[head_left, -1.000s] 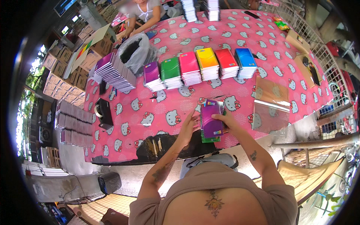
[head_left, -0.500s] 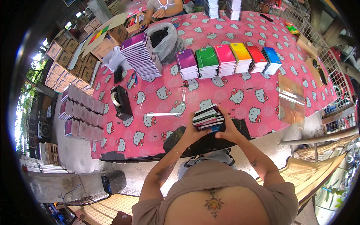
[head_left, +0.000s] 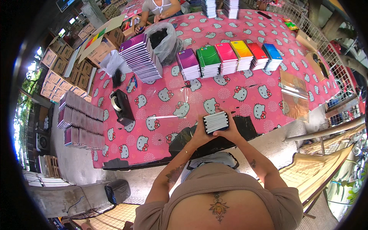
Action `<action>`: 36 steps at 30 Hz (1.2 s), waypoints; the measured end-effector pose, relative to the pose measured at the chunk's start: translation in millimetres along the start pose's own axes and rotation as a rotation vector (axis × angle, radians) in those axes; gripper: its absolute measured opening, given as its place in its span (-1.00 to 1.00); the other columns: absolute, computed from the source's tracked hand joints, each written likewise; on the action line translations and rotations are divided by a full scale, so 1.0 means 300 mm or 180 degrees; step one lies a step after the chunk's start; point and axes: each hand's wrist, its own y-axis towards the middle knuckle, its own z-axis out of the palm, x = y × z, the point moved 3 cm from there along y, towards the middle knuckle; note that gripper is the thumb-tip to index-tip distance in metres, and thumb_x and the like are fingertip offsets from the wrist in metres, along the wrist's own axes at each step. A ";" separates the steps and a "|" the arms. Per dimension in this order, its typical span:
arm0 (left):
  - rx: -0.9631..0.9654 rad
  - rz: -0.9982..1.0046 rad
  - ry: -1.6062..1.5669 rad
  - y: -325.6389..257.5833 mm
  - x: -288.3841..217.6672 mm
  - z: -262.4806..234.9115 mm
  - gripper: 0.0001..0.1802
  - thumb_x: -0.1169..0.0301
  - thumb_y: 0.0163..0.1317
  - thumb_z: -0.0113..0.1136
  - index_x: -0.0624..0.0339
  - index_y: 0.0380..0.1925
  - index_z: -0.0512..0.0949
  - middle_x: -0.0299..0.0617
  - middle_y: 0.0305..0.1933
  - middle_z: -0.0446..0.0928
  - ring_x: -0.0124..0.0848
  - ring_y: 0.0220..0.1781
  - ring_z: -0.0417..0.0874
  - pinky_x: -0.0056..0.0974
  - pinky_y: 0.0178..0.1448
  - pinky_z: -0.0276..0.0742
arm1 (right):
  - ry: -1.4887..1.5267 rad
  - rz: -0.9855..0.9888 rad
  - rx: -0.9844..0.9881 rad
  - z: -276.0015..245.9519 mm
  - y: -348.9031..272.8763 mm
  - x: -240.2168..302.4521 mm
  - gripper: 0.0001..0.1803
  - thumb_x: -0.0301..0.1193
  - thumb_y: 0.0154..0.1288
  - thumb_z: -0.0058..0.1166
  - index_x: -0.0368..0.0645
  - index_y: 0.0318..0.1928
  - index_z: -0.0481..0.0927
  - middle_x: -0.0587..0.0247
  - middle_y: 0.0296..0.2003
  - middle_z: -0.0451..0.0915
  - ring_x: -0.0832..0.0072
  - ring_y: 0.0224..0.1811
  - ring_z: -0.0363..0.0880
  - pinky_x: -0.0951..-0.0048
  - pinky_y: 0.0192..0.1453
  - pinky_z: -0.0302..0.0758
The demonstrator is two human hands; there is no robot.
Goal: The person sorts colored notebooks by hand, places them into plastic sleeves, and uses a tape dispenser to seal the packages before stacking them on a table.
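Note:
Between my two hands is a small stack of notebooks (head_left: 216, 122), its white page edges and black bindings facing up. My left hand (head_left: 202, 132) closes on the stack's left side, and my right hand (head_left: 231, 130) wraps its right side, with the thumbs near the lower edge. The stack is just above the table's near edge, by a torn black patch (head_left: 245, 128). Beyond it stands a row of notebook piles: purple (head_left: 188, 59), green (head_left: 208, 56), pink (head_left: 226, 53), yellow (head_left: 242, 50), red (head_left: 257, 51) and blue (head_left: 272, 51).
A tape dispenser (head_left: 122, 108) and a tall purple notebook stack (head_left: 141, 57) stand left, near a plastic bag (head_left: 168, 51) of black pieces. More notebooks (head_left: 82, 120) are piled off the left edge. Clear plastic sheets (head_left: 294, 96) lie right. Another person (head_left: 163, 7) sits across the table.
The notebooks in my hands have gone from uneven and fanned to an aligned block, turned so their page edges face up. The view has shifted slightly.

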 end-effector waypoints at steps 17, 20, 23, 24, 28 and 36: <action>0.0262 0.0198 0.2784 0.065 -0.423 -0.013 0.25 -0.11 0.03 0.46 0.42 0.48 0.00 0.29 0.54 0.05 0.13 0.62 0.00 0.15 0.61 -0.06 | -0.0211 0.0251 0.0204 -0.036 -0.043 -0.077 -0.11 -0.41 -0.11 0.61 -0.14 0.23 0.33 0.13 0.01 0.58 0.35 0.08 0.57 0.26 0.17 0.50; 0.0836 0.0408 0.3458 0.075 -0.413 0.058 0.12 -0.17 0.02 0.41 0.43 0.37 0.19 0.27 0.43 0.24 0.14 0.53 0.19 0.15 0.51 0.15 | -0.0379 0.0101 0.0185 -0.019 -0.027 -0.041 -0.18 -0.46 -0.09 0.56 -0.12 0.20 0.37 0.13 -0.04 0.58 0.34 0.03 0.58 0.26 0.14 0.51; 0.1264 -0.0589 0.3103 0.126 -0.370 0.022 -0.05 -0.16 0.01 0.41 0.38 0.18 0.36 0.16 0.24 0.45 0.07 0.32 0.46 0.07 0.32 0.37 | -0.0144 0.0295 0.0179 -0.016 -0.016 -0.079 -0.19 -0.47 -0.11 0.56 -0.12 0.19 0.39 0.13 -0.07 0.58 0.30 -0.01 0.59 0.26 0.12 0.52; 0.1066 -0.0344 0.3113 0.111 -0.366 0.000 -0.10 -0.14 0.01 0.43 0.37 0.13 0.38 0.13 0.15 0.49 0.07 0.21 0.52 0.06 0.23 0.42 | -0.0232 0.0352 0.0390 -0.016 -0.014 -0.070 -0.18 -0.44 -0.11 0.56 -0.12 0.20 0.39 0.07 0.00 0.55 0.20 0.04 0.58 0.23 0.15 0.51; -0.0074 -0.0454 0.2862 0.018 -0.356 -0.145 -0.23 -0.07 0.06 0.47 0.33 0.02 0.44 0.10 -0.13 0.61 0.07 -0.10 0.66 0.01 -0.03 0.56 | -0.1006 -0.0519 0.0512 0.087 0.068 0.041 -0.07 -0.31 -0.09 0.57 -0.12 0.31 0.34 -0.07 0.21 0.39 0.00 0.33 0.37 0.13 0.35 0.37; -0.2408 -0.2121 0.0493 -0.203 -0.103 -0.777 -0.16 -0.26 0.12 0.36 0.40 -0.02 0.58 -0.09 -0.21 0.68 -0.29 -0.24 0.67 -0.22 -0.10 0.56 | -0.2315 -0.0883 0.0624 0.344 0.294 -0.176 -0.16 -0.09 0.06 0.39 -0.05 0.34 0.39 0.07 0.34 0.37 0.07 0.36 0.35 -0.07 0.37 0.26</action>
